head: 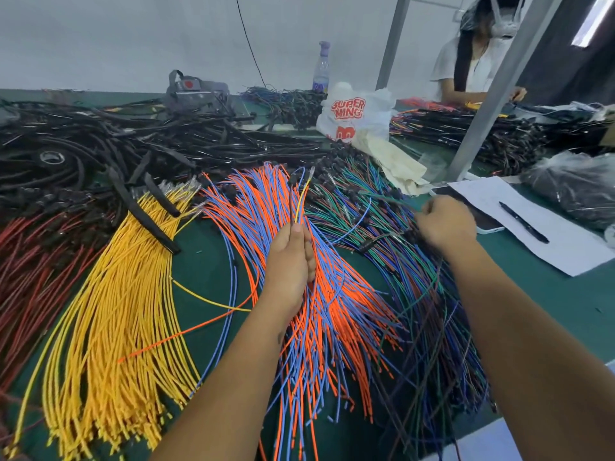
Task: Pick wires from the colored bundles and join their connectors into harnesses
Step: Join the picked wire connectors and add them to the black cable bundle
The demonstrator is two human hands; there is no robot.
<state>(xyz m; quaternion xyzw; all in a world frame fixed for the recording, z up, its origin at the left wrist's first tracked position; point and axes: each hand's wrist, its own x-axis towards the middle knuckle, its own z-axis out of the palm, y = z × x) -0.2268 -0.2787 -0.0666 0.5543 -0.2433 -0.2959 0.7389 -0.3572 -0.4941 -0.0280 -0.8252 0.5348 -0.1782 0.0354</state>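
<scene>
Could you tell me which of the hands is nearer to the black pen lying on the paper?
Right. The right hand is just left of the black pen, over the green-and-blue wires; the left hand holds wires farther left.

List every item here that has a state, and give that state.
left hand: raised, pinching picked wires upright
right hand: curled, gripping a wire in the green-blue bundle
yellow bundle: fanned flat on table
orange-blue bundle: fanned flat
water bottle: upright, capped
pen: lying on paper
</scene>
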